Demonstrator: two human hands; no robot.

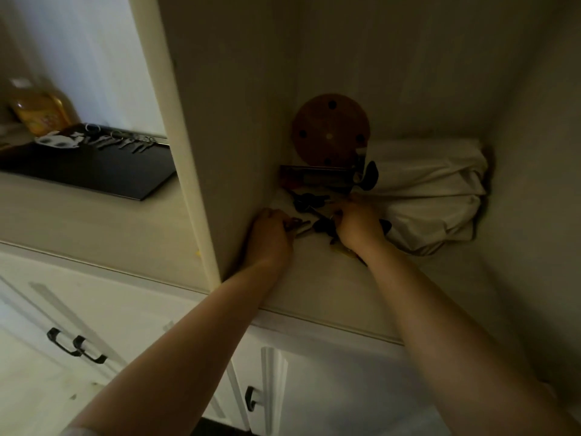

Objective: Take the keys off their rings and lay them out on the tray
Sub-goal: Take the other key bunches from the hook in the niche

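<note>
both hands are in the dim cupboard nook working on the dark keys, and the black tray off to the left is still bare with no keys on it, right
Not quite. The head view shows the black tray is not bare: a row of keys already lies along its far edge. The rest holds: the left hand and right hand are both in the dim nook at the pile of dark keys.

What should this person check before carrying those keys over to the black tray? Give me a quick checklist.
1. Left hand has a grip on keys: ok, metal shows at its fingers.
2. Right hand has a grip on something: cannot tell, fingers rest among dark-headed keys.
3. Keys off their rings: cannot tell, too dim.
4. Black tray has bare room: ok, the near part is free.
5. Row of keys on the tray lies orderly: ok.
</note>
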